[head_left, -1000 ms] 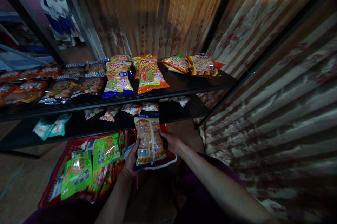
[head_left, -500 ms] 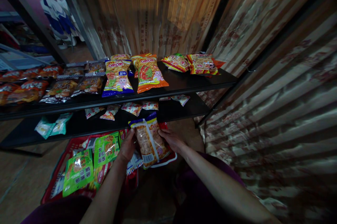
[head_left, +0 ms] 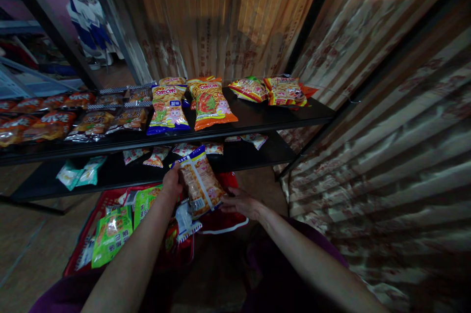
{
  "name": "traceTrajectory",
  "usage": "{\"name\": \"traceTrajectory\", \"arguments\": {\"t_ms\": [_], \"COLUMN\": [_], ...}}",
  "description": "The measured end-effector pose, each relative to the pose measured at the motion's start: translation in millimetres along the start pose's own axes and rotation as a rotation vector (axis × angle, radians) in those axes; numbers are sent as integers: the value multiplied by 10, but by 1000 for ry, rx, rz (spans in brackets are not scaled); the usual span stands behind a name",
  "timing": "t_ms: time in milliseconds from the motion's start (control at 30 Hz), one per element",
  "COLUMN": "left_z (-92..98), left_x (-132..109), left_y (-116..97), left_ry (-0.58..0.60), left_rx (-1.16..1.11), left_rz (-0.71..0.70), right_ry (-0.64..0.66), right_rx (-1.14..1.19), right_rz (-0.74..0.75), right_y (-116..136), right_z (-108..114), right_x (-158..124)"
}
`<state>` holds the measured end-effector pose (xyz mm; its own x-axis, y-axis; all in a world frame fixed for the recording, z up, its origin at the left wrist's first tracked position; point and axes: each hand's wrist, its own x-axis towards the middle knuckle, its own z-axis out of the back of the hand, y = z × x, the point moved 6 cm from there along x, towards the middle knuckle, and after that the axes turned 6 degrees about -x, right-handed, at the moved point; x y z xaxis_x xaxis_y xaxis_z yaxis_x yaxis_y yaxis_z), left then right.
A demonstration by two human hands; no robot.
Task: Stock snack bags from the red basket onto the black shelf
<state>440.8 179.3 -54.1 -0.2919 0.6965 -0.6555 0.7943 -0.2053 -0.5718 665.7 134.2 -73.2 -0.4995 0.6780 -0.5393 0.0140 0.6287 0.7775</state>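
Note:
A snack bag (head_left: 198, 183) with a blue top edge shows its back, with a pale seam strip and a barcode, and tilts in front of the lower shelf. My left hand (head_left: 172, 183) grips it by the upper left side. At its lower right corner is my right hand (head_left: 239, 203), fingers stretched out and apart; whether they touch the bag is hard to tell. Below stands a red basket (head_left: 79, 249) holding green snack packets (head_left: 112, 237) and other packs. A small white-and-blue packet (head_left: 186, 222) lies under the bag.
The black upper shelf (head_left: 253, 116) carries a blue-edged snack bag (head_left: 169, 109), an orange snack bag (head_left: 211, 104) and several others. Small packets (head_left: 158, 156) and teal packets (head_left: 81, 173) lie on the lower shelf. A curtain (head_left: 368, 156) hangs at the right.
The held bag has moved slightly up and left and tilted, its top leaning left. My right hand has slid from its right side toward the lower corner, its fingers opening.

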Motion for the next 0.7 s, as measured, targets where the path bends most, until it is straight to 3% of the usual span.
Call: {"name": "traceTrajectory", "arguments": {"t_ms": [300, 700], "left_z": [80, 152], "left_x": [-63, -186], "left_y": [-76, 20], "left_ry": [-30, -6], "left_rx": [7, 32], "left_rz": [82, 86], "right_ry": [38, 140], "right_rx": [-63, -185], "right_rz": [21, -27], "right_y": [-26, -155], "right_z": [33, 92], "right_x": [52, 58]}}
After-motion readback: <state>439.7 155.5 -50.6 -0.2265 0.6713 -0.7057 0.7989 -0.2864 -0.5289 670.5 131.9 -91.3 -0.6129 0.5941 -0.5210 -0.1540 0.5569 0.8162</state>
